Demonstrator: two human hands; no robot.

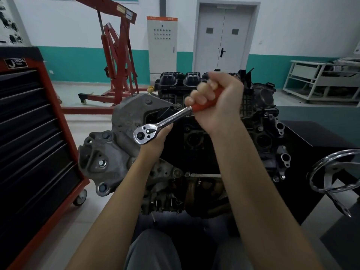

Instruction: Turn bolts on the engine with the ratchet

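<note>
Above the engine (224,152), the right hand (216,98) grips the ratchet wrench (165,121) by its red handle. Beneath the ratchet head, the left hand (155,139) cups it; its fingers are hidden.

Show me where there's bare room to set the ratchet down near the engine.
Bare floor lies between the tool chest, the crane and the engine. The dark stand top, between the engine and the handwheel, is bare too. The engine itself is crowded, under both hands on the ratchet.

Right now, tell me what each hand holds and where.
The right hand grips the ratchet wrench by its red handle; the left hand supports its chrome head from beneath.
</note>
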